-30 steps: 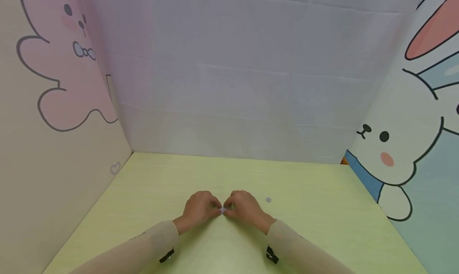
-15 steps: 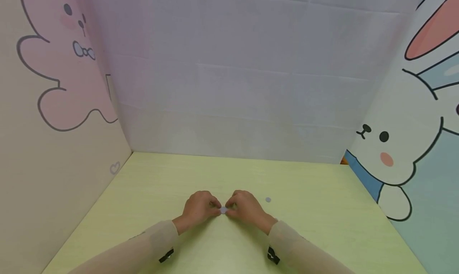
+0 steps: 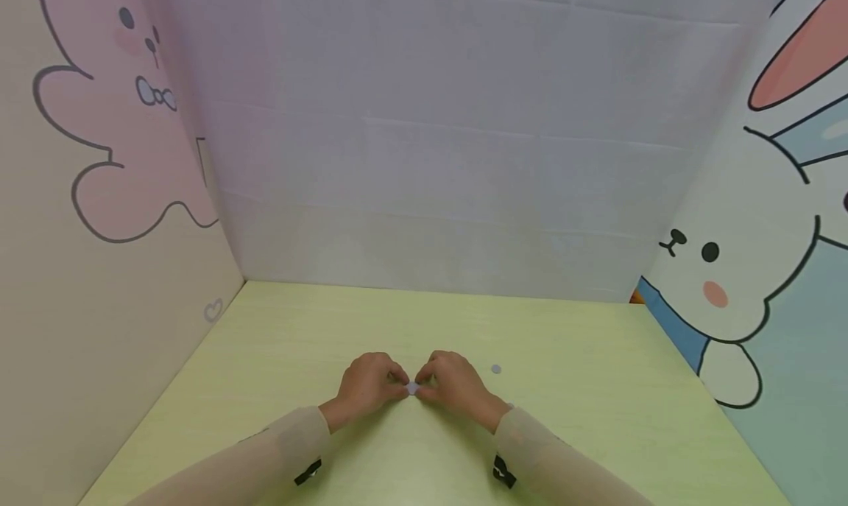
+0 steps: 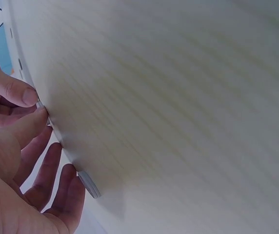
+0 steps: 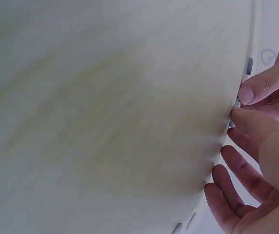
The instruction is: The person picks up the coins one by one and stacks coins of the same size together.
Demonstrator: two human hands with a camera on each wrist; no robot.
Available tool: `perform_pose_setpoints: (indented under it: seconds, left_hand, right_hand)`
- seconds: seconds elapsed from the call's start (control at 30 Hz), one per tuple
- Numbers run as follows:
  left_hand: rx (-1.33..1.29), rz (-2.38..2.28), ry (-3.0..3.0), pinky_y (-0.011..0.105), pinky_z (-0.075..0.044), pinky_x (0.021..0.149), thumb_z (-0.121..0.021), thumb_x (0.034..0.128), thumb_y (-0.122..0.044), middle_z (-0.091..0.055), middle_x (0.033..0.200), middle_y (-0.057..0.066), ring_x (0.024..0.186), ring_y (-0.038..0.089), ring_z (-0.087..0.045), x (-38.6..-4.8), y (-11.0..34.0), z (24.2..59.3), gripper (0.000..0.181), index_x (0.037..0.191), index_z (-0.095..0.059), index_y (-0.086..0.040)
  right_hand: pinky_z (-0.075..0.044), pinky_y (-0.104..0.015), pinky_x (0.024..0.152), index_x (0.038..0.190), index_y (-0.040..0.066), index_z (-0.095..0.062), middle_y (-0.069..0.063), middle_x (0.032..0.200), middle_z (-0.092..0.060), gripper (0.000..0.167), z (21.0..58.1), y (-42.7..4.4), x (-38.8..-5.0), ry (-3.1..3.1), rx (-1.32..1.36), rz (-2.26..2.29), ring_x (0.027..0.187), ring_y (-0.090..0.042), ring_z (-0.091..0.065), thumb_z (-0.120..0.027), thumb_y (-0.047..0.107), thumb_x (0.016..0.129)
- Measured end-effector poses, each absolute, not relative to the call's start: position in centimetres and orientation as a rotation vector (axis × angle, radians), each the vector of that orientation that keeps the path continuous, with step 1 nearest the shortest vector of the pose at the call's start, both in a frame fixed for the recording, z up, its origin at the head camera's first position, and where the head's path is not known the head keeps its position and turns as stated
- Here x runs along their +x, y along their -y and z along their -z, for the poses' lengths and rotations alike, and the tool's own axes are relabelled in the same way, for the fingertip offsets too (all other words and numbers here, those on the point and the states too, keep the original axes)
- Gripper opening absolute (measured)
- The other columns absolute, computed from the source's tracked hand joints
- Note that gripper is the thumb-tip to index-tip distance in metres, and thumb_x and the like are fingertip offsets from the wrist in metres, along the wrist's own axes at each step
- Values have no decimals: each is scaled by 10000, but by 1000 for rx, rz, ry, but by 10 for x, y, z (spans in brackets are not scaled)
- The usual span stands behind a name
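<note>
In the head view a small round grey disc [image 3: 412, 388] lies low at the table between both hands. My left hand [image 3: 374, 382] pinches its left edge with thumb and fingertips, and my right hand [image 3: 457, 388] pinches the right edge. From the left wrist, the disc [image 4: 40, 104] shows nearly edge-on between the two thumbs. The right wrist view has the disc [image 5: 234, 108] partly covered by the thumbs. Near my left little finger sits a thicker, ridged grey disc or stack [image 4: 89, 184].
On the yellow-green table [image 3: 411, 454], another grey disc [image 3: 496, 369] lies beyond my right hand. More grey pieces [image 5: 177, 228] show beside the right hand. A pale back wall [image 3: 430, 160] and printed side panels [image 3: 742, 270] enclose the table.
My right fingertips have drawn slightly right of where they were a second ago, baring more of the disc. Left hand and other disc stay put.
</note>
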State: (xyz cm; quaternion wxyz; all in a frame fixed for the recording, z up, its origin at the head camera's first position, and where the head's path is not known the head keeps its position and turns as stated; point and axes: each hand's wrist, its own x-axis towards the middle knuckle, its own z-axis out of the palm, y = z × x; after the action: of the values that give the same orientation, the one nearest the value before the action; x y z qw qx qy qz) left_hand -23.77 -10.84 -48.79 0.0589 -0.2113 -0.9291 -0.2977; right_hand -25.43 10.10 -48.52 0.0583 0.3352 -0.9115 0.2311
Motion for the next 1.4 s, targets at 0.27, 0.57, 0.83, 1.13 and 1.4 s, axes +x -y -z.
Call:
perform_pose_setpoints:
  seconds: [0.27,0.57,0.83,1.13,1.4]
  left_hand:
    - [-635,887,2822,287,-510,666,-939,812,-187,-728,869,-44,822,145,-655,-238,108,489,96,864,-860,-173]
    - [-652,889,2814,294,-518,671,-928,827,-188,-738,878,-41,839,160,-668,-238,108,488,82,867,-859,-173]
    - [-657,876,2834,303,-522,688,-917,843,-208,-745,878,-54,848,151,-669,-241,107,486,64,866,-861,-188]
    - [-645,875,2834,294,-524,688,-915,845,-205,-743,879,-64,842,137,-667,-242,108,488,60,862,-858,-199]
    - [-642,878,2826,314,-531,707,-920,836,-196,-743,887,-58,854,149,-665,-239,109,487,73,873,-858,-191]
  right_hand:
    - [-477,-226,676,922,103,-862,11,851,-741,92,485,-101,-254,2752,1018,-690,738,-60,-567,-890,182,884]
    - [-459,-218,658,920,116,-863,21,839,-732,88,486,-101,-256,2763,1009,-691,721,-43,-541,-890,192,884]
    - [-459,-227,648,920,113,-863,3,834,-722,78,485,-100,-255,2770,991,-709,717,-55,-540,-890,173,879]
    - [-456,-216,653,925,134,-867,26,834,-721,88,486,-100,-256,2784,981,-686,719,-38,-530,-891,209,885]
    - [-453,-213,650,922,121,-864,23,825,-730,88,486,-101,-256,2780,987,-711,717,-45,-543,-886,199,889]
